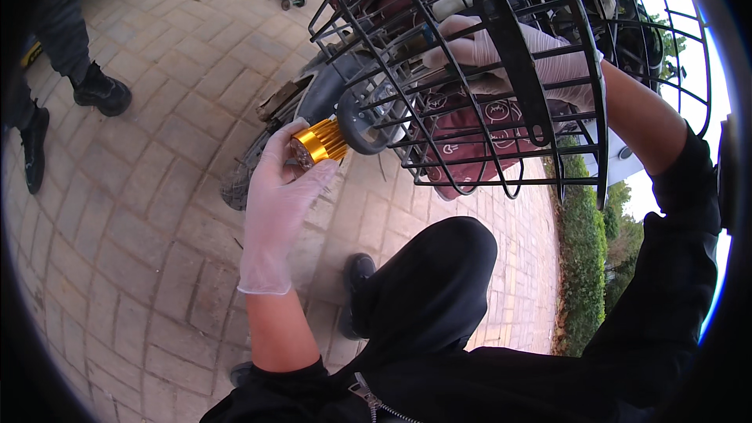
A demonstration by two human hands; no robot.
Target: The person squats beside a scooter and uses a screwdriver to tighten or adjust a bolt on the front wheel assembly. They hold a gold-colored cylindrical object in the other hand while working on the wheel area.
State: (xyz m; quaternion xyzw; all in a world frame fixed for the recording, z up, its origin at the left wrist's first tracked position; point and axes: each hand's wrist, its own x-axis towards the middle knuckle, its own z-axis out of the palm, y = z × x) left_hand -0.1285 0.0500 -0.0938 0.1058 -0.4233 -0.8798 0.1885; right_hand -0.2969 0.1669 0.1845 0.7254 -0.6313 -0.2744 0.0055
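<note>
Here gold ribbed lamp (319,143) gripped by gloved left hand (276,192), beside black basket (501,70)

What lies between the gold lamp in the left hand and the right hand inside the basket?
In the head view, the black wire basket wall separates gold lamp and right hand.

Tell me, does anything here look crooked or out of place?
Nothing looks broken. The left hand holds a gold finned lamp against the outside of the black wire basket, while the right hand reaches inside it.
</note>
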